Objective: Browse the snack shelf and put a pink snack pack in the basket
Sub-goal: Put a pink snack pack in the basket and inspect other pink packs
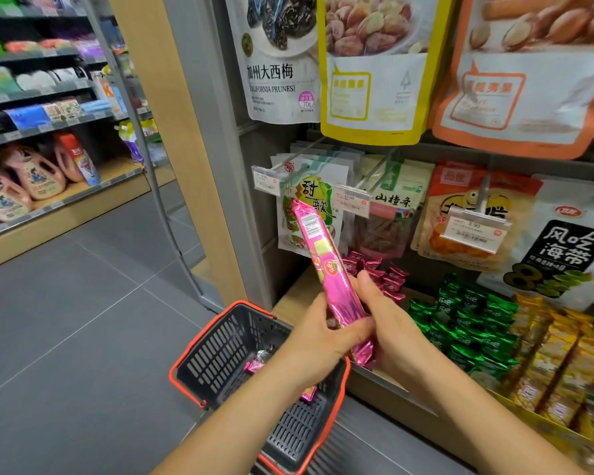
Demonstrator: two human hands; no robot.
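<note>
We hold a long shiny pink foil snack pack (324, 269) up in front of the wooden snack shelf (290, 298) with both hands. Our left hand (323, 334) has its fingers curled round the low end of the pack, with the thumb across the front. Our right hand (396, 323) grips the same end from the other side. Its thumb presses on the pack, and its other fingers go behind, where we cannot see them. The pack leans up and to the left, with its top end in front of a hanging white bag (309, 200).

The dark grey plastic basket with a red rim (186, 354) sits right below our left arm, close to the front edge of the shelf. Some small pink wrapped things (256, 364) lie inside it. Little dark pink packs (388, 272) sit at the left end of the shelf, and shiny green packs (467, 320) sit beside them.

We think the picking part is done and we are having a look at the pack. The next move is to bring it down and left, past the red rim. Then both hands must let go over the inside of the basket, so the pack does not land on the floor.
</note>
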